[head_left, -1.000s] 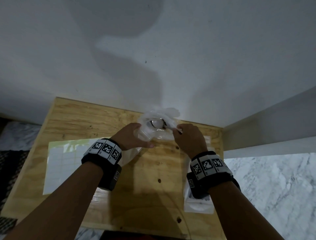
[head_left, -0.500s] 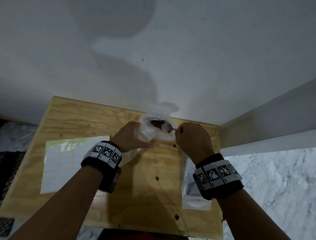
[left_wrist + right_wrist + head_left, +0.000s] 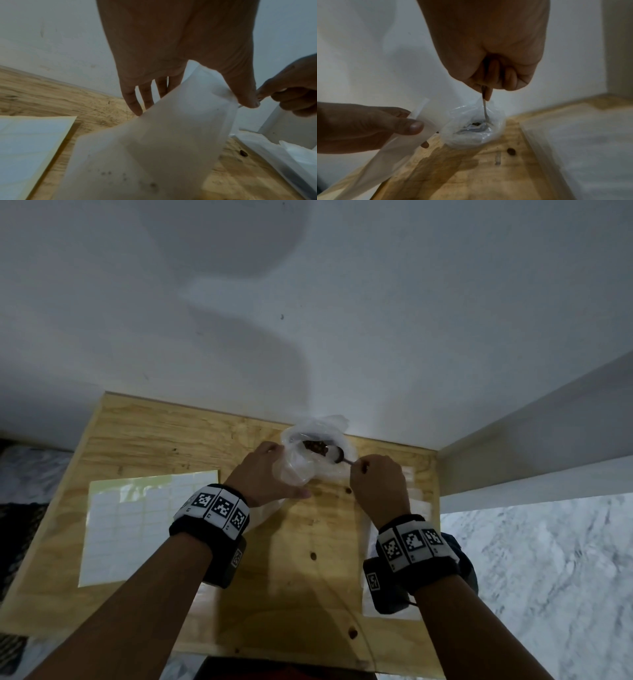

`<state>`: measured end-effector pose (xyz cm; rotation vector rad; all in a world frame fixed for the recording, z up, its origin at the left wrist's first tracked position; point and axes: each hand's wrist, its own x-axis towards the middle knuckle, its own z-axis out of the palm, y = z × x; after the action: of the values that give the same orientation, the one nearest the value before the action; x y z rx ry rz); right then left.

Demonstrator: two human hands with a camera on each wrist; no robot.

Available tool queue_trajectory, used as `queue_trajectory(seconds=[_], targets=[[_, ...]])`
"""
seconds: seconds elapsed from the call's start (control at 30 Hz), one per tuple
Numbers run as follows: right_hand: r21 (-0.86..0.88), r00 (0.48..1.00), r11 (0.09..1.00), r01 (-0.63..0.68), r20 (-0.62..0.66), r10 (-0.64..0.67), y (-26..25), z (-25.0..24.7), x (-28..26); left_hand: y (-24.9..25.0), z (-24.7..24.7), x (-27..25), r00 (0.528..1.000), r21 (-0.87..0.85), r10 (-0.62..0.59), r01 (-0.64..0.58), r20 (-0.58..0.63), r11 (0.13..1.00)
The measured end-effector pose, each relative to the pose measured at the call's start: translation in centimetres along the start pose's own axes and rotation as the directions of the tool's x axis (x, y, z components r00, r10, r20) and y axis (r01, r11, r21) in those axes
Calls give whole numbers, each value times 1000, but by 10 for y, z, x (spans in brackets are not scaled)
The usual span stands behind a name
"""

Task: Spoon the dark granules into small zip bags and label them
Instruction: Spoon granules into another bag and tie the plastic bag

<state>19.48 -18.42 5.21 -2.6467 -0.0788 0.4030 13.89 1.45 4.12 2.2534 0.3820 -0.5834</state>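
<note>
A crumpled clear plastic bag (image 3: 329,429) holding dark granules (image 3: 314,446) sits at the table's far edge by the wall. My right hand (image 3: 375,479) grips a metal spoon (image 3: 338,456) by its handle. The spoon's bowl is inside that bag, just right of the granules (image 3: 476,123). Just left of the bag, my left hand (image 3: 269,472) pinches a small translucent zip bag (image 3: 294,474) near its top between thumb and fingers. The zip bag (image 3: 171,135) hangs down toward the table, with a few dark specks low inside it.
A sheet of white labels (image 3: 144,518) lies on the left of the plywood table (image 3: 301,577). A stack of flat zip bags (image 3: 416,505) lies on the right, partly under my right wrist. The wall stands right behind the granule bag.
The spoon's bowl has slid from the middle of the granule bag to its right side, uncovering the dark granules. My right hand drew back slightly. The left hand keeps holding the zip bag.
</note>
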Motion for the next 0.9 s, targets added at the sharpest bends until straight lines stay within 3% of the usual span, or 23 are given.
queue_trajectory(seconds=[0.1,0.57,0.73,0.9], targets=[[169,1000,985,-25,-11,28,11,7,1,0,-3,1,1000,25,-2,2,5,1000],[384,996,923,26,68,-57,6,33,25,4,-7,0,999,68,36,-36,6,997],[496,989,862,-109,139,45,12,29,29,-2,-7,-2,1000,58,12,-12,4,998],[528,992,846,-68,125,2,26,13,23,-2,-4,-1,999,30,15,-14,-39,999]])
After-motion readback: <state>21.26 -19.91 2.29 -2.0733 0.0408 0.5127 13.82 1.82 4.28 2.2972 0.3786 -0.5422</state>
